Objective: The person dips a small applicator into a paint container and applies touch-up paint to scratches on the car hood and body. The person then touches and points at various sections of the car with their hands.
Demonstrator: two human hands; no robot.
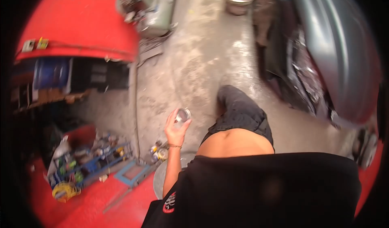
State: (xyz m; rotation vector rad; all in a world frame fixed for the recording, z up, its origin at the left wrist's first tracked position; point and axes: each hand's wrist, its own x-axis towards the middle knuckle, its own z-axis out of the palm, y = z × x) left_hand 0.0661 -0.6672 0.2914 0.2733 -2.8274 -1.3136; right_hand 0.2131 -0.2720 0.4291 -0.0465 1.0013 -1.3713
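The left hand (176, 134) curls its fingers and thumb around a small round cup (183, 115), held above the concrete floor (194, 74); the right hand's state cannot be told. From the left, a large red surface (81, 21) lies beyond cluttered cans and bottles (69, 167), then a blue metal frame (132, 172), a grey-green machine (156, 15), an open round container (239, 10) and a glossy grey car panel (338, 45).
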